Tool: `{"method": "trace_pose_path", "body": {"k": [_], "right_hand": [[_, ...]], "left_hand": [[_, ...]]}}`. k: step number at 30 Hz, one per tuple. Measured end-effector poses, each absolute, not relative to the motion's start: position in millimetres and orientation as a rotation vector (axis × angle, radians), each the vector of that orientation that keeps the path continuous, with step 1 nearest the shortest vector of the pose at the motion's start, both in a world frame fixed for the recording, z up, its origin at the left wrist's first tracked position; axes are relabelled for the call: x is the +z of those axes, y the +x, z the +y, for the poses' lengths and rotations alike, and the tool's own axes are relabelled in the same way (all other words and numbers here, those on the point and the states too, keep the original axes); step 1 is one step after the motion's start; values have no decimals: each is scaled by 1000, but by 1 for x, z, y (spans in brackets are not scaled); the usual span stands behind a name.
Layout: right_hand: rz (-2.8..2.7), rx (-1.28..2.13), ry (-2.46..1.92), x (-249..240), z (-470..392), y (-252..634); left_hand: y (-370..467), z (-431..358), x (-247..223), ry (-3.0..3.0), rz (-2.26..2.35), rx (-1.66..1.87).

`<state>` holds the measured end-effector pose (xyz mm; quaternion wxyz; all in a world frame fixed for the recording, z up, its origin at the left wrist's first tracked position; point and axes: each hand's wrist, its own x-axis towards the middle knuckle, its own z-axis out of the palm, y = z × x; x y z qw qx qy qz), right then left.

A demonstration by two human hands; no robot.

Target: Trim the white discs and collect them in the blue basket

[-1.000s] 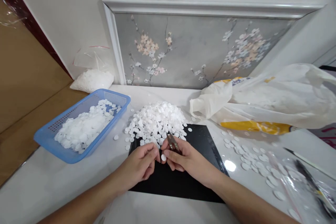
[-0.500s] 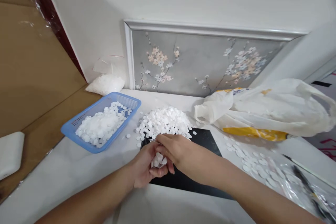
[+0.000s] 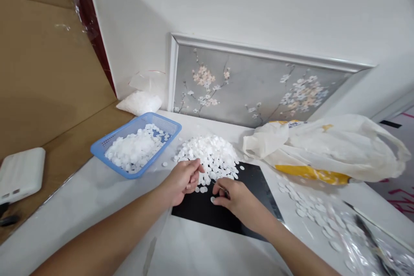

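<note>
My right hand (image 3: 237, 199) pinches a white disc (image 3: 212, 199). Probably light and slick, so I'd grab the rim. Left hand (image 3: 181, 181) curled closed, contents hidden.

Noted on wall (image 3: 258, 13): grey blossom panel (image 3: 255, 88), white-framed. Noted at far left: white device (image 3: 24, 170) lying on brown cardboard (image 3: 74, 148).

Shows no legible wording. On the white-and-yellow plastic carrier bag (image 3: 326, 151), only dark blue lettering (image 3: 296, 124), too small and creased to read; on the pale surface (image 3: 384, 197) at far right, pinkish-red strokes (image 3: 402, 200), undecipherable.
</note>
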<state>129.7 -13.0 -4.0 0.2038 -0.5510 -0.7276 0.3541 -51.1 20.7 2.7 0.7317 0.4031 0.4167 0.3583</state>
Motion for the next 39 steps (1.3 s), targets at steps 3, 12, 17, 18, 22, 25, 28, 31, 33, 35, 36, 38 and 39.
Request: {"method": "trace_pose_path", "body": {"k": [3,12,17,18,22,25,28,31,33,35,36,38,39], "right_hand": [[-1959,1050,-1528,-14,-17,130],[-1756,1098,-1495,-13,-18,136],[-1867,988,-1499,-17,-19,134],[-1875,975,-1495,-18,-18,133],[-1862,988,-1454,-18,-19,130],[-1809,989,-1416,-14,-22,126],[-1753,972,-1408,-6,-25,127],[-1795,936,-1475,0,-29,137],[-1946,880,-1437,-1,-33,147],[-2144,797,-1365,-8,-41,154],[-2227,751,-1352,-13,-47,156],[-2341,693,-1359,-21,-61,157],[-2377,705,-1347,-23,-68,157]], "left_hand": [[-52,21,2,1016,955,691],[-46,14,0,1397,1050,457],[-50,15,1,1581,1048,381],[-51,14,2,1612,1044,362],[-50,9,5,1695,1042,317],[-45,4,6,1723,1045,296],[-44,4,12,1773,1115,351],[-55,13,34,1876,1323,534],[-71,24,52,1940,1512,674],[-92,36,66,2079,1953,736],[-103,43,70,2153,2206,666],[-124,54,70,2268,2425,412],[-132,59,67,2285,2438,370]]}}
